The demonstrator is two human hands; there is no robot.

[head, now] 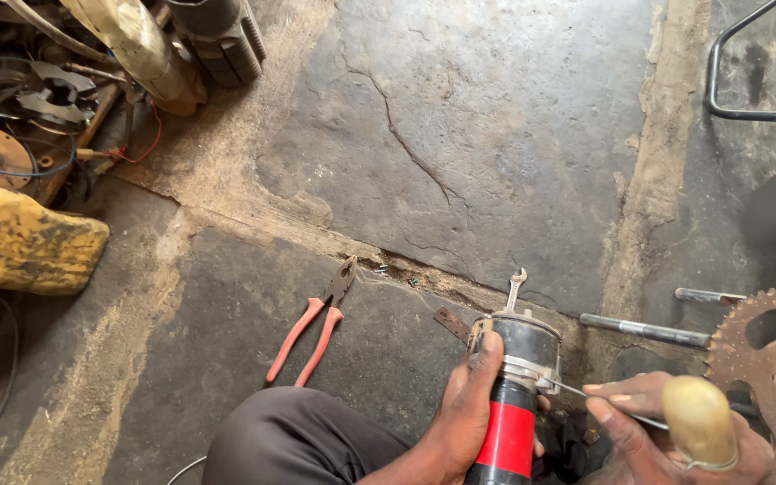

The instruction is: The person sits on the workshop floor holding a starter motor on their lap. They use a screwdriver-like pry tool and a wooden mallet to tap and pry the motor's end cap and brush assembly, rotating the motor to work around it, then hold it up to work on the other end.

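The person's left hand [464, 418] is wrapped tight around a red and black cylinder [511, 409] standing upright at six o'clock on the concrete floor [496, 135]. The right hand [653, 431], at five o'clock, is closed on a screwdriver [693, 422] whose thin shaft touches the cylinder's metal band. Red-handled pliers [316, 328] lie at nine o'clock of the cylinder, a spanner [515, 289] just beyond it at twelve, a rusty sprocket [770, 359] at three

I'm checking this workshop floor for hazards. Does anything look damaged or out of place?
Yes. The concrete floor has a long branching crack running toward the seam. Loose tools lie on it: red-handled pliers, a small wrench, a metal rod and a rusty sprocket.
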